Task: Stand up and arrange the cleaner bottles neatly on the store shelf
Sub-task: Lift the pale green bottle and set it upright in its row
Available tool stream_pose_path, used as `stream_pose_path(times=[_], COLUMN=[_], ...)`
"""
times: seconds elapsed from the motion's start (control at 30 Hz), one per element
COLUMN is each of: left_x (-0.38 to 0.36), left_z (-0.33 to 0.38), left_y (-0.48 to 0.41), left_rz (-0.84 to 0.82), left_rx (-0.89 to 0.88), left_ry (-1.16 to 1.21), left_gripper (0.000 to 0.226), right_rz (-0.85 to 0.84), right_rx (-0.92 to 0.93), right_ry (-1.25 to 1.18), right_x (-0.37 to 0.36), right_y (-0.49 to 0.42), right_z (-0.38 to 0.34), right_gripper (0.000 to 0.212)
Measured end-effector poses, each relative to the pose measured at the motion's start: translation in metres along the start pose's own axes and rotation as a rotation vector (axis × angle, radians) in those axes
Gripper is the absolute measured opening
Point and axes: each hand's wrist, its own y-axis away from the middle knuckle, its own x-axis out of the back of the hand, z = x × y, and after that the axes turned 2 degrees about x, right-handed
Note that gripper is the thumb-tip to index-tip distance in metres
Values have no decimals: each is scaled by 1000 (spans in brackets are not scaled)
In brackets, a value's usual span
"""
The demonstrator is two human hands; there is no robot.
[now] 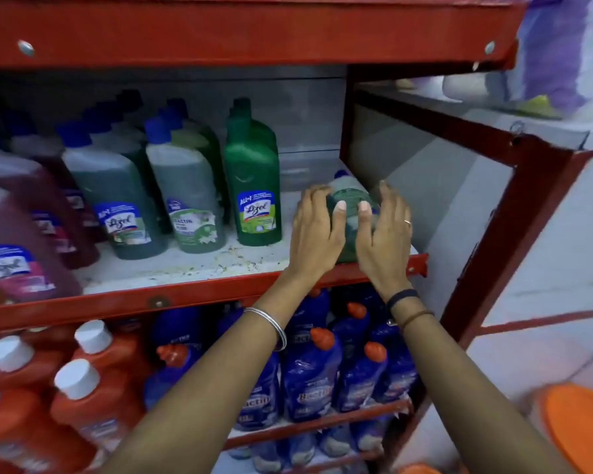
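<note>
A pale green cleaner bottle (348,196) with a blue cap lies tilted at the right end of the middle shelf (192,268). My left hand (317,230) presses its left side and my right hand (384,230) its right side, fingers wrapped around it. To the left stand a dark green Lizol bottle (254,186), a pale green Bactin bottle (185,196) and a grey-green Lizol bottle (113,200), all upright in rows. Maroon bottles (18,241) fill the far left.
A red metal shelf board (240,29) hangs low overhead. The red frame post (486,241) and a grey side panel close the right end. Below stand orange bottles (89,391) with white caps and blue Bactin bottles (308,381). An orange object (579,425) sits at lower right.
</note>
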Motion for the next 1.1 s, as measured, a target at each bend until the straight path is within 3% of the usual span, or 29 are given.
stream_pose_path(times=[0.13,0.27,0.4,0.53,0.63,0.8,1.1], left_x=[-24,-32,-24,-1,21,77,191], left_z=[-3,3,7,11,8,-2,-63], left_y=[-15,-29,-36,-30,-20,1,43], left_rz=[-200,-219,-165,-104,-98,-284,-40], left_rx=[402,541,649,649,625,644,425], left_ry=[3,185,421,707,768,785,581], left_gripper=[59,47,8,26,32,21,55], right_rz=[-240,-436,-444,-334,-328,-385,-556], right_rx=[-284,-460,-612,-688,-691,-619,-299], right_ry=[-60,-146,-265,-568,-760,-969,-944], right_x=[0,5,-3,-1,4,4,-53], right_y=[-22,-65,-76,-65,-53,-18,28], right_z=[11,10,8,-3,-14,-52,-152], right_gripper=[54,42,42,16,13,5,38])
